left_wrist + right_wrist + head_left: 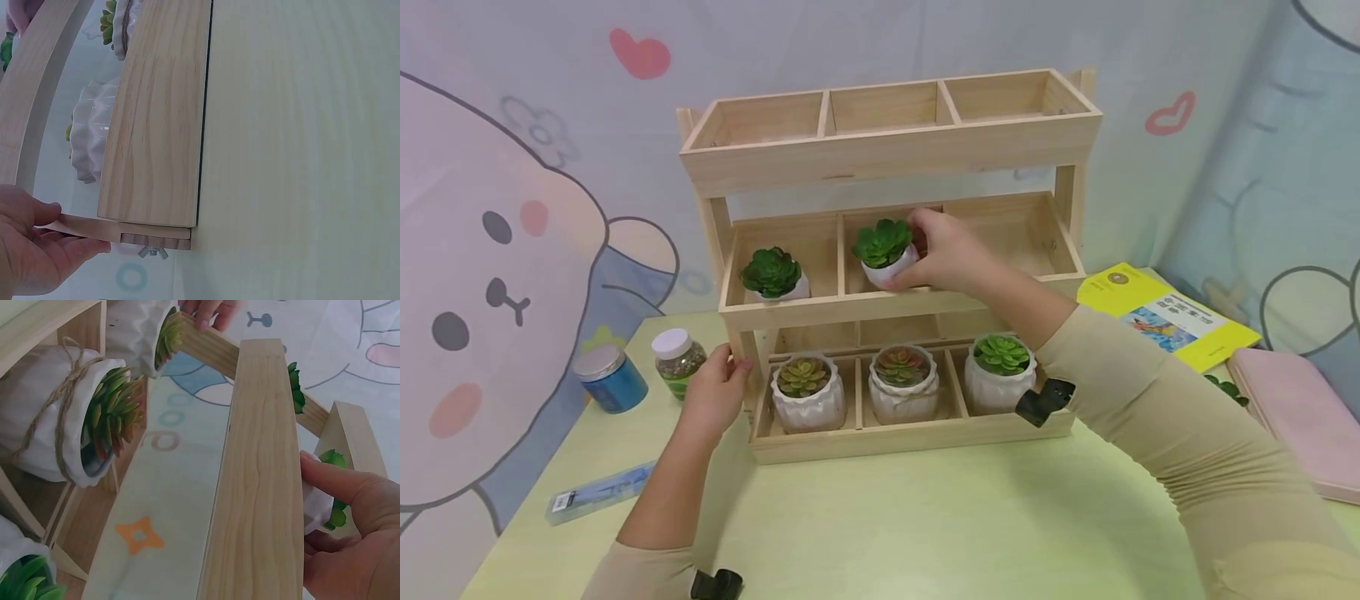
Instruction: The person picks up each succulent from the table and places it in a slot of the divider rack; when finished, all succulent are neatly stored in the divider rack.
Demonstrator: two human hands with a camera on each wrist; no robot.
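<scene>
A three-tier wooden planter stand (880,158) has boxes split into compartments. My right hand (955,254) pinches the small white pot of a green succulent (883,243), at the middle compartment of the middle tier. In the right wrist view, thumb and fingers of the right hand (350,531) lie on that pot (317,503), partly behind the front board. Another small potted succulent (772,273) sits in the left compartment, leaning. Down at the stand's left side, my left hand (715,396) grips the wooden side leg (87,227), thumb on one face and fingers on the other.
The bottom tier holds three larger white pots (808,404) with succulents. To the left are a blue jar (613,383), a white-lidded jar (679,358) and a flat clear case (598,492). A yellow book (1172,317) and a pink case (1300,417) lie at right.
</scene>
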